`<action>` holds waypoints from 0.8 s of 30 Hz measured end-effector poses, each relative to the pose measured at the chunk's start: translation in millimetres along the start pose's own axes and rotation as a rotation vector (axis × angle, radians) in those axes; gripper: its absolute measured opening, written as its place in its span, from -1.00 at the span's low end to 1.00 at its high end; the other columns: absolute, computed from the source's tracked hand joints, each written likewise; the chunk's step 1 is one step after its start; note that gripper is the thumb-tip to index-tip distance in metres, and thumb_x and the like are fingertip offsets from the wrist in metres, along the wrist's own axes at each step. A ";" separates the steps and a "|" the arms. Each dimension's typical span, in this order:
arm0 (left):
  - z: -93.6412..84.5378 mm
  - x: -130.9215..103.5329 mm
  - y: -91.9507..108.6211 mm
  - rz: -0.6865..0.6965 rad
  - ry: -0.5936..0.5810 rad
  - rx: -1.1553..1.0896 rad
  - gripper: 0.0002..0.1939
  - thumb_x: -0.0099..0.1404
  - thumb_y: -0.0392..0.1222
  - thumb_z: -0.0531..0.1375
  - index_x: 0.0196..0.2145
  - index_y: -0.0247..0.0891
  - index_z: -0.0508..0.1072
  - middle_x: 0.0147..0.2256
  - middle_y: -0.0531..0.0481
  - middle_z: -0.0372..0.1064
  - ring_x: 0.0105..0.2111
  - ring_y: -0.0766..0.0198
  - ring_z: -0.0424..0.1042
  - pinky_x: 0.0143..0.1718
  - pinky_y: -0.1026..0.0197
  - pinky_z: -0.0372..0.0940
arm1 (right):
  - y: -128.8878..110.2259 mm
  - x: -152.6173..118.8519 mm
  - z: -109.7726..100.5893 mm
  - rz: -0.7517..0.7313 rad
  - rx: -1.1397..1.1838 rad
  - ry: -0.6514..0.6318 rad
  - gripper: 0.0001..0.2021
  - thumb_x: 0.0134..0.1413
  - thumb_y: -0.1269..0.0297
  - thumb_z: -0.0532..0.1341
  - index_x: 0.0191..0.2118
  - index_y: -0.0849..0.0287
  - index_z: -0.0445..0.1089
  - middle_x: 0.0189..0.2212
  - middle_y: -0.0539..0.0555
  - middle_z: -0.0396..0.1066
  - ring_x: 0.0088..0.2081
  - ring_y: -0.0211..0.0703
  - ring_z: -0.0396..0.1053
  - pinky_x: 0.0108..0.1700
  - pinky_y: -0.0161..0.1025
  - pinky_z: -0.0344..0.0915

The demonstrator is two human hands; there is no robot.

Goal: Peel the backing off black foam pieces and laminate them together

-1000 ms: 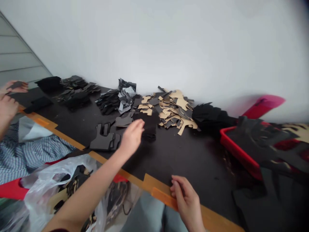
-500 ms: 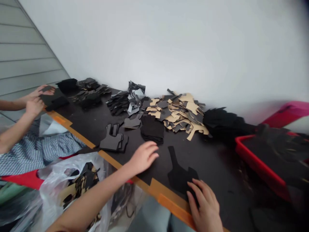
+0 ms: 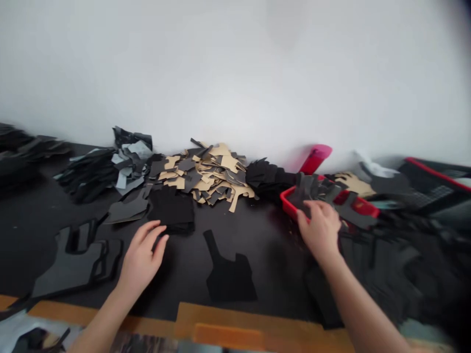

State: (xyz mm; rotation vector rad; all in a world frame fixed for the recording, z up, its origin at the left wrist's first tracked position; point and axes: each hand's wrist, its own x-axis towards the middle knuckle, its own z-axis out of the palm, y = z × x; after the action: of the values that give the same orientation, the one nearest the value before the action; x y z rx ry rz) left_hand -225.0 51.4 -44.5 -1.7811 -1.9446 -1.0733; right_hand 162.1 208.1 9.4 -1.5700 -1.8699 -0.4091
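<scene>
My left hand (image 3: 145, 252) hovers with fingers apart, just in front of a stack of black cut pieces (image 3: 172, 208). To its left lie several grey, notched flat pieces (image 3: 69, 262). My right hand (image 3: 322, 228) is at the near rim of a red basket (image 3: 289, 203), its fingers curved and slightly apart beside dark grey cut pieces (image 3: 307, 186). Whether the fingertips touch one is unclear. A single black flat piece with a long narrow arm (image 3: 231, 277) lies on the dark table (image 3: 272, 250) between my hands.
Against the white wall lie a heap of tan and grey cutouts (image 3: 209, 174), a dark pile with pale scraps (image 3: 106, 166) and black pieces (image 3: 268, 176). Many blurred dark pieces (image 3: 397, 269) cover the right side. Orange-brown strips (image 3: 228, 336) line the front edge.
My right hand has left the single black piece and moved right to the red basket. My view has turned right; the co-worker's hands are out of sight. The black piece stays on the table.
</scene>
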 end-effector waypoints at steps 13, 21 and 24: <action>11.0 -47.7 77.6 0.189 -0.080 -0.163 -0.79 0.31 -0.36 0.09 -0.09 -0.31 0.36 -0.03 -0.17 0.27 0.00 0.17 0.31 0.07 0.14 0.23 | 43.7 18.0 23.3 -0.030 -0.174 -0.044 -0.89 0.02 0.35 0.10 -0.37 0.23 0.35 -0.40 0.17 0.40 -0.20 0.03 0.20 -0.02 -0.01 -0.10; -3.4 -63.8 134.2 0.131 -0.158 -0.397 -0.77 0.31 -0.36 0.08 -0.08 -0.25 0.38 -0.05 -0.12 0.31 -0.01 0.21 0.33 0.06 0.14 0.26 | 26.0 40.2 -64.2 0.047 0.141 0.152 -0.82 0.04 0.27 0.11 -0.24 0.20 0.34 -0.33 0.15 0.40 -0.25 -0.03 0.29 -0.07 -0.04 0.08; -11.5 -62.2 171.7 -0.052 -0.274 -0.669 -0.77 0.32 -0.27 0.10 -0.06 -0.22 0.38 -0.04 -0.11 0.32 -0.03 0.23 0.35 0.02 0.15 0.29 | 5.9 18.8 -110.3 0.053 0.461 -0.075 -0.84 -0.01 0.22 0.19 -0.32 0.19 0.33 -0.47 0.02 0.32 -0.44 -0.21 0.23 -0.31 -0.24 0.16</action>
State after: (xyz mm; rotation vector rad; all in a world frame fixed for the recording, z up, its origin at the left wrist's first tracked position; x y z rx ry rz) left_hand -53.8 -9.3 -22.4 -2.3221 -1.9201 -1.7288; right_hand 197.2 155.8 102.1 -1.3282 -1.8097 0.1042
